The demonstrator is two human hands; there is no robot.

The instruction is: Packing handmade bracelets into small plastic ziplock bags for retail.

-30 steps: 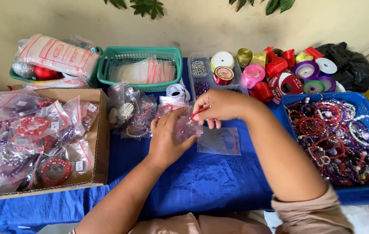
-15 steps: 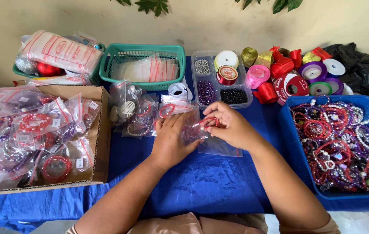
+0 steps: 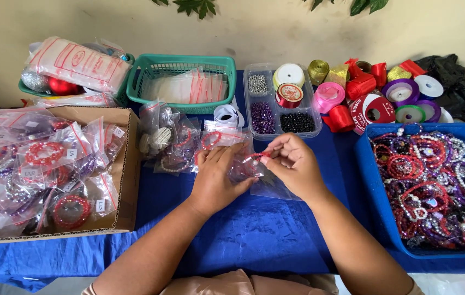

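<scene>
My left hand [image 3: 217, 176] and my right hand [image 3: 292, 164] meet over the blue tablecloth [image 3: 254, 235], both gripping one small clear zip bag [image 3: 245, 167] with a red bead bracelet showing at its mouth. The right fingers pinch the bag's top edge; the left hand holds its other side. Another empty clear bag [image 3: 276, 190] lies flat under the right hand. A pile of bagged bracelets [image 3: 175, 143] sits just beyond my left hand.
A cardboard box [image 3: 126, 180] of bagged bracelets is at the left. A blue tray [image 3: 371, 186] of loose bracelets is at the right. Behind stand a green basket [image 3: 183, 65] of empty bags, a clear bead organiser [image 3: 281, 109] and ribbon spools [image 3: 374, 93].
My right hand came back from the far side toward me and joined the left on the bag; both hands now sit lower and nearer.
</scene>
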